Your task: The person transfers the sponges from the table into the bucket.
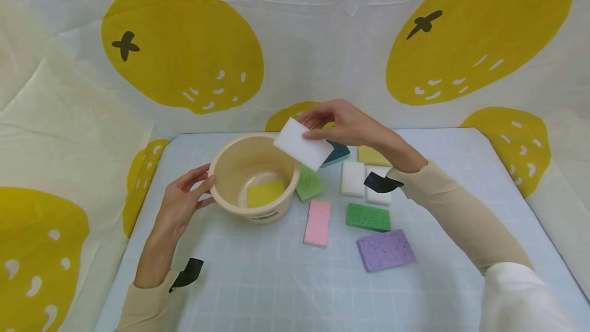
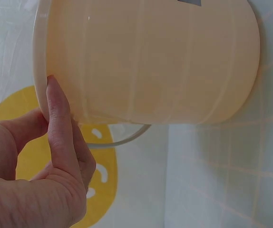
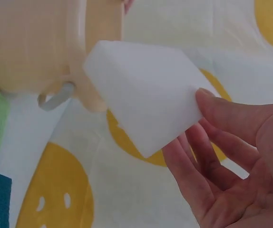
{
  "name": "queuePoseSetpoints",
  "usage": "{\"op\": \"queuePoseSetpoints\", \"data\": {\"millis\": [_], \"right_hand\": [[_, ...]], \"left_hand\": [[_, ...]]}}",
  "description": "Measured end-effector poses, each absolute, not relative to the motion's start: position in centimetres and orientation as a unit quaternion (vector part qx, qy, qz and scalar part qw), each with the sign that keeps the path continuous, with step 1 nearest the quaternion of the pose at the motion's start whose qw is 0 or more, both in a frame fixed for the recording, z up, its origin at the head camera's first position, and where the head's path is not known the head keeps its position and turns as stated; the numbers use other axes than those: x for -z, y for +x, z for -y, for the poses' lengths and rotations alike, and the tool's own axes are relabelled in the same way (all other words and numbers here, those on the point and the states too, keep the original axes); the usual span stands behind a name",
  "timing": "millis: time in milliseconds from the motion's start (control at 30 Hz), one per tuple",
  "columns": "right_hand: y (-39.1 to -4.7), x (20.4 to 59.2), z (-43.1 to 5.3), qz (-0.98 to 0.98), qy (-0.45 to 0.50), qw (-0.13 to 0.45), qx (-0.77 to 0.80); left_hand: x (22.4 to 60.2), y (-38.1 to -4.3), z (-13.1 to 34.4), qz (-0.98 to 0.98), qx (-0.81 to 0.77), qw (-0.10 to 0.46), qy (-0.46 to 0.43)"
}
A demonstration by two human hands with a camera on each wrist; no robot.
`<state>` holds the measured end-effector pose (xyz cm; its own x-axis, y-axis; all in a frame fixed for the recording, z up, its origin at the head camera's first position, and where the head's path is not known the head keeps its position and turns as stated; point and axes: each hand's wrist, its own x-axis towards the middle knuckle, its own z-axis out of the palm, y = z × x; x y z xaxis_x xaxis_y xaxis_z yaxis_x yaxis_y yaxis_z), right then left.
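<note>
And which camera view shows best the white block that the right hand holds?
The right wrist view: the white block looks large there, with the right hand pinching its edge. The head view shows it smaller, overlapping the bucket's rim in the picture. The left wrist view shows nothing of it.

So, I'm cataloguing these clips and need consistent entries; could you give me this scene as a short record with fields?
Left hand: holds the rim of the cream plastic bucket
Right hand: holds a white foam sponge up off the table
In bucket: one yellow sponge
Outside bucket: light green sponge, pink sponge, dark teal sponge, pale yellow sponge, two white blocks, darker green sponge, purple sponge
Surface: pale blue checked tabletop
</note>
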<state>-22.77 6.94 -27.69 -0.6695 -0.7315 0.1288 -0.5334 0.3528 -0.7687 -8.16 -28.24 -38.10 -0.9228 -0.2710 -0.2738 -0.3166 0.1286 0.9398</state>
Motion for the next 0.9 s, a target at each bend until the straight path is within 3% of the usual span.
{"op": "queuePoseSetpoints", "data": {"millis": [900], "right_hand": [[-23.2, 31.2, 0.5, -0.778, -0.440, 0.188, 0.406]], "left_hand": [[38.2, -8.1, 28.2, -0.745, -0.639, 0.011, -0.190]]}}
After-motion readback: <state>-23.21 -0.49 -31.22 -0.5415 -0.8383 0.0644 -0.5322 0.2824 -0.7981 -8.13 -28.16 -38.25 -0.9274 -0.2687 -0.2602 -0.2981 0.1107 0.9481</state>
